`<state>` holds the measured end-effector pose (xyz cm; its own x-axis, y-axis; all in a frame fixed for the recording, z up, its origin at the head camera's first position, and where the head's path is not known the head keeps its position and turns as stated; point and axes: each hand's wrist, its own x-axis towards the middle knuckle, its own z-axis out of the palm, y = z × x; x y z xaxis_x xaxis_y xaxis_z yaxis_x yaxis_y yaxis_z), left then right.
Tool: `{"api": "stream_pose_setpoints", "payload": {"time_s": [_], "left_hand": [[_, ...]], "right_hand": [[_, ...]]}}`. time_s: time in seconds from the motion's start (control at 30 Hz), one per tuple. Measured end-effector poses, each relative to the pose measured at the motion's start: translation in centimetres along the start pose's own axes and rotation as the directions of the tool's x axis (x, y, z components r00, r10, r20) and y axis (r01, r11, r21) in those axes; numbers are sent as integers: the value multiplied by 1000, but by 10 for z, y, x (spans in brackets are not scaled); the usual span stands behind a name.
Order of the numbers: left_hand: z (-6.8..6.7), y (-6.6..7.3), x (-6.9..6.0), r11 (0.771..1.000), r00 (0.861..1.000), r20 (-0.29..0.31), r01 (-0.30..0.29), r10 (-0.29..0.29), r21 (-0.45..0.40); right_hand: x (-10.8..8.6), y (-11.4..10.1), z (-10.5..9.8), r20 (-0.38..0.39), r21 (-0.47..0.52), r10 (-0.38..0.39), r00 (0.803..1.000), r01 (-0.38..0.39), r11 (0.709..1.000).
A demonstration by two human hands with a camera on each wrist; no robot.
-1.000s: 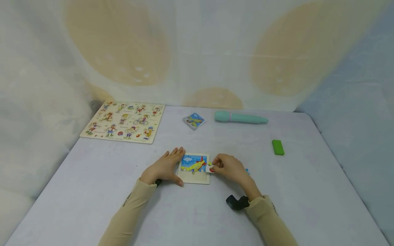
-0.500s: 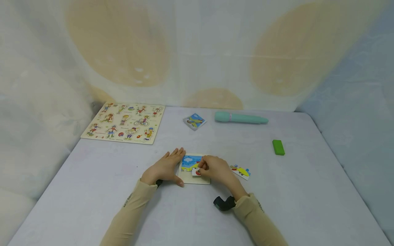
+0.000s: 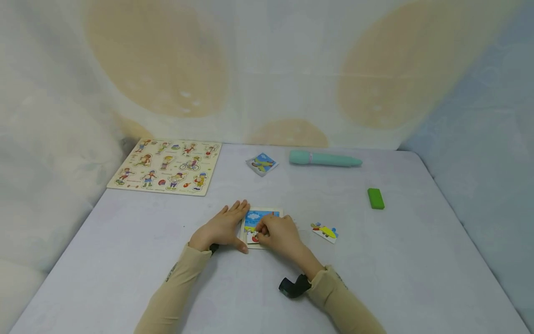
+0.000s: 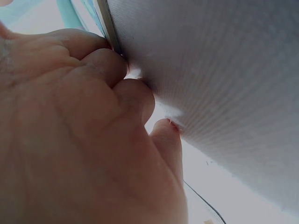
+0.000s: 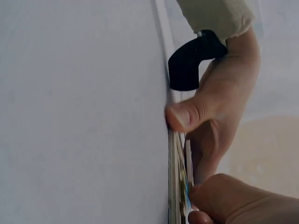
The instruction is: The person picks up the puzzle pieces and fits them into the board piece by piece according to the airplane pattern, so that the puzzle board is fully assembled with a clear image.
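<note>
A small framed jigsaw puzzle (image 3: pixel 281 212) lies flat before me, its upper part filled with blue sky and a yellow plane. My left hand (image 3: pixel 221 228) rests along its left side with fingers straight; in the left wrist view the fingertips touch the frame's edge (image 4: pixel 108 28). With thumb and fingers my right hand (image 3: pixel 281 235) pinches a white and red puzzle piece (image 3: pixel 251 238) over the frame's lower left area. Seen from the right wrist, the piece (image 5: pixel 188 158) stands slightly tilted above the frame. The right hand covers the frame's right half.
A loose puzzle piece (image 3: pixel 325 232) with a yellow shape lies right of the frame. Behind are a wooden picture board (image 3: pixel 168 167), a plane picture card (image 3: pixel 262 164) and a mint-green pen-shaped object (image 3: pixel 325 159). A green block (image 3: pixel 376 199) sits at the right.
My right hand has carried the pinched piece leftward, from the frame's right edge to its lower left area, uncovering the loose piece at the right. My left hand has stayed put.
</note>
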<state>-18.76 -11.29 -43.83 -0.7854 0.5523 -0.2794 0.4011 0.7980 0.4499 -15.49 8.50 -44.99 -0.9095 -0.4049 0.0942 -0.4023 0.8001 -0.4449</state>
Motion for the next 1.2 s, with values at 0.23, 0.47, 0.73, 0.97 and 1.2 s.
{"api": "stream_pose_setpoints", "payload": {"time_s": [0.23, 0.47, 0.73, 0.97, 1.2], "left_hand": [[0, -1, 0, 1000, 1000, 0, 1, -1, -5], [1, -2, 0, 1000, 1000, -2, -4, 4, -4], [1, -2, 0, 1000, 1000, 0, -1, 1, -12], [2, -2, 2, 1000, 1000, 11, 5, -5, -2], [1, -1, 1, 1000, 1000, 2, 3, -3, -10]], "right_hand": [[0, -3, 8, -62, -18, -4, 998, 3, 1000], [0, -5, 10, -68, 6, -12, 998, 13, 1000], [-1, -6, 10, -44, 12, 7, 999, -7, 1000], [-1, -7, 15, -65, -15, 12, 998, -13, 1000], [-2, -3, 11, -32, 98, 29, 999, -26, 995]]}}
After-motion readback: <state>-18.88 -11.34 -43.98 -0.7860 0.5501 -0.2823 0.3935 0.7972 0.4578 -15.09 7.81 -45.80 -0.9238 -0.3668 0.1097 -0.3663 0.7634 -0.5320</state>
